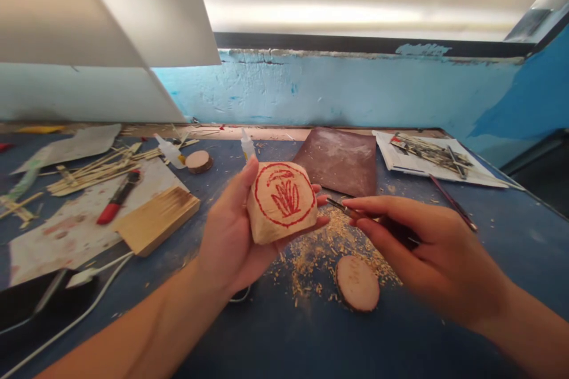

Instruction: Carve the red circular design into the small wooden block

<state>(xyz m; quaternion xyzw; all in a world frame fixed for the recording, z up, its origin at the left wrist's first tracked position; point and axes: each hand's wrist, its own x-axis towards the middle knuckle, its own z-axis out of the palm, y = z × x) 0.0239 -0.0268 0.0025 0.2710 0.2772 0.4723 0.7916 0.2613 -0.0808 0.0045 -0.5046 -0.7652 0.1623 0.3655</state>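
Note:
My left hand (231, 237) is wrapped round a rounded wooden block (285, 195), its top face tilted towards me. On that face is a red circle with leaf-like red strokes inside it. In my right hand (422, 243) is a carving tool (342, 207) with a thin metal tip and a darker handle, pinched between thumb and fingers. Its tip points left, close to the fingertips of my left hand and a little apart from the block. Below lie wood shavings (306, 272) and an oval wood slice (357, 283) with bark round its edge.
Behind the block lies a brown sheet (342, 160). To the left are a wooden plank (155, 219), a red marker (118, 196), glue bottles (171, 151), thin sticks (98, 169) and a white cable (98, 296). A pencil (453, 204) and paper with sticks (435, 157) lie right.

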